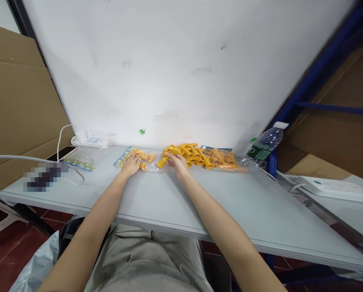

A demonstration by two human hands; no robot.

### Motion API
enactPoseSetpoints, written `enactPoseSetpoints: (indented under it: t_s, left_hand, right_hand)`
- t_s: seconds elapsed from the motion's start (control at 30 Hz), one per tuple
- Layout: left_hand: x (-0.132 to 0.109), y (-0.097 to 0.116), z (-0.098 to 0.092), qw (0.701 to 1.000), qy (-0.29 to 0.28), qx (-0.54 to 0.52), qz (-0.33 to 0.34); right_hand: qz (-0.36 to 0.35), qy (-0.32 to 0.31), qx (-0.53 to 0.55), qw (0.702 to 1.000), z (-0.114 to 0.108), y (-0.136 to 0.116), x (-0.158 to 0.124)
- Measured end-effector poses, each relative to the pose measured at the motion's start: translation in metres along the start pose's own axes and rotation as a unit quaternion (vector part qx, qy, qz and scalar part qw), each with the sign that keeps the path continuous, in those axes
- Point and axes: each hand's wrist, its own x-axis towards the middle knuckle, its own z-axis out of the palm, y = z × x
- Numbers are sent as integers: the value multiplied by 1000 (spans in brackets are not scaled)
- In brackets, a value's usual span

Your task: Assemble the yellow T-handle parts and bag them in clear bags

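Note:
My left hand (131, 164) lies with its fingers apart on the left part of a clear plastic bag (152, 166), which has a colourful header and several yellow horn-shaped pieces inside. At the bag's right end, my right hand (178, 162) has its fingers closed on a yellow piece (162, 162) with a flared end. Just behind and right of that hand is a pile of loose yellow pieces (196, 155). Another clear bag with orange-yellow pieces (222, 158) lies against the pile's right side.
A bottle (265, 142) leans at the table's right back. On the left are a flat clear bag (82, 157), a white power strip (93, 140), a cable and a blurred dark object (44, 177). A white panel (169, 81) stands behind.

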Motion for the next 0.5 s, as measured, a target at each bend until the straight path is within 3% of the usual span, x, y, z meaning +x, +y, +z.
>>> enactPoseSetpoints:
  t_s: [0.17, 0.5]
  left_hand:
    - [2, -1, 2, 1000, 12, 0, 3]
    - [4, -4, 4, 1000, 23, -4, 4]
  right_hand:
    - [102, -33, 97, 990, 4, 2, -8]
    - [164, -73, 128, 975, 8, -6, -16]
